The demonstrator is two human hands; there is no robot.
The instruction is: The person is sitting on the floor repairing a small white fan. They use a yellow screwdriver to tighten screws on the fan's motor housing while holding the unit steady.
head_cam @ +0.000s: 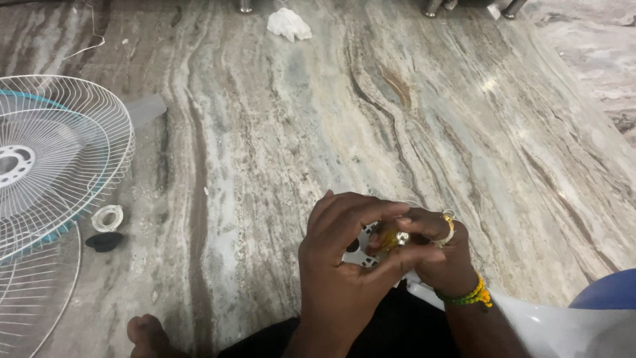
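Observation:
My left hand [344,265] and my right hand [437,255] meet low in the middle of the view. Between their fingertips sits a small brass-coloured shaft [395,237] that sticks out of a white fan motor housing [361,252]. Both hands pinch around that shaft and cover most of the housing. My right hand wears a ring and a green and yellow bead bracelet [472,296]. The white fan body [550,325] runs off to the lower right from under my right wrist.
Two white wire fan guards [59,166] lie at the left on the marble floor [318,119]. A white ring nut [107,217] and a black cap [104,241] lie beside them. A crumpled white cloth [288,25] is at the top. My bare foot [149,335] is bottom left.

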